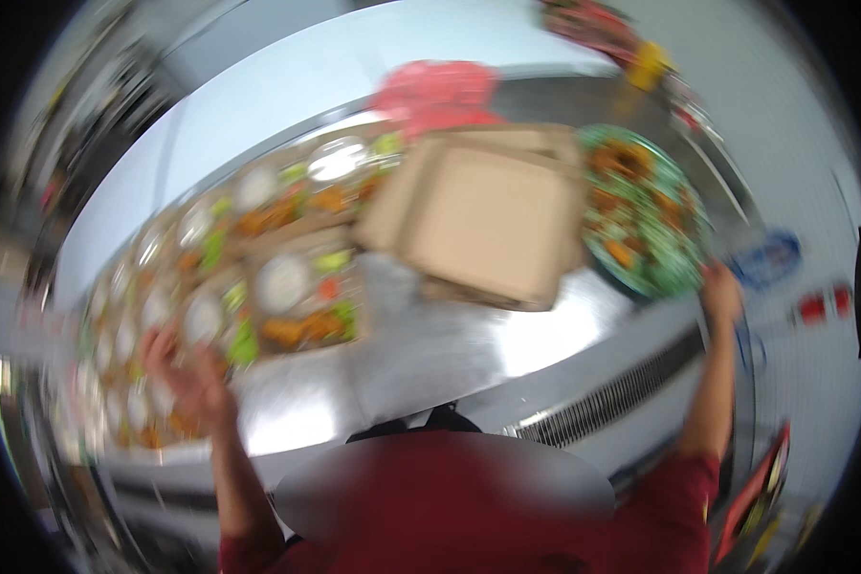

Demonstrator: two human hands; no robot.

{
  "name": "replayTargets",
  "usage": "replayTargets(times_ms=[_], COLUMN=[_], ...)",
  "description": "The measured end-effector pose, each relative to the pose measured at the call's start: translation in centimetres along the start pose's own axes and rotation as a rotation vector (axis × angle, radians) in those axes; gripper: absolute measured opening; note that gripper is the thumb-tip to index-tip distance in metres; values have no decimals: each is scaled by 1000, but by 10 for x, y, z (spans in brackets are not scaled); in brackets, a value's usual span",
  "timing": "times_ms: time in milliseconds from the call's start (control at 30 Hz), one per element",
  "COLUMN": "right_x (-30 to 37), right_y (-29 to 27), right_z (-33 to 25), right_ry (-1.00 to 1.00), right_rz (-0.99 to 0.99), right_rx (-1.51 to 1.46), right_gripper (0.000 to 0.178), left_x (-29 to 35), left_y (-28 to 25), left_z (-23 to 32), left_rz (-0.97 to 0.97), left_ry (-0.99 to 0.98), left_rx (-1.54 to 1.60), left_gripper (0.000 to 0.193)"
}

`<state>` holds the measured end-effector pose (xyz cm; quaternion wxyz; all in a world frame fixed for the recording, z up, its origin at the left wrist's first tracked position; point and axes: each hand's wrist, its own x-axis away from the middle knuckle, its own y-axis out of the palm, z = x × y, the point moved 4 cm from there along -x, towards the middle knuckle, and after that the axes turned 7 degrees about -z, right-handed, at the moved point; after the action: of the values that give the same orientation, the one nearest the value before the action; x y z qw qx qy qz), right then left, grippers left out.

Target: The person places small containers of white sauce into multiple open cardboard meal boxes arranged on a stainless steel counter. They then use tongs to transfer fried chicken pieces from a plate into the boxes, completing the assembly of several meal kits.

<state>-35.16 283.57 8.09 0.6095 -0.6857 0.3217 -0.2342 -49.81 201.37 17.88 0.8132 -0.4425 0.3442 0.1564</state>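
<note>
My left hand [193, 378] is raised over the near left boxes, its fingers apart and holding nothing. Under and beyond it, several brown cardboard food boxes [359, 333] lie in rows, each with a round white portion, orange-brown pieces and green leaves. My right hand [722, 292] is at the near right side of a large green bowl [674, 158]; motion blur hides whether its fingers touch the rim. Orange-brown fried pieces [622, 161] and pale green shreds fill the bowl. Between the hands' sides lies a stack of cardboard trays or lids [493, 220], skewed on one another.
The steel counter [421, 359] reflects light in front of me. A pink-red plastic bag [435, 94] lies behind the cardboard stack. At the far right are a yellow object [649, 67] and a blue item [773, 258], both blurred. A slotted grille [612, 392] runs below the counter edge.
</note>
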Motion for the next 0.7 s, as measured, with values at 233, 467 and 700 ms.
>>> replayTargets(times_ms=[233,467,700], right_x=[-3,99,235], right_y=[-97,-125,-74], right_z=[-64,-363,-638], right_ry=[-324,-754,-990], right_rz=[-364,-753,-1156], right_rx=[-820,-837,-694], right_gripper=[26,46,32], left_x=[25,53,81], left_y=[8,-26,-116], left_z=[-1,-62,-214], left_rz=[-51,-185,21], left_ry=[-109,-276,-399], left_rx=[180,212,146], left_gripper=[33,29,25])
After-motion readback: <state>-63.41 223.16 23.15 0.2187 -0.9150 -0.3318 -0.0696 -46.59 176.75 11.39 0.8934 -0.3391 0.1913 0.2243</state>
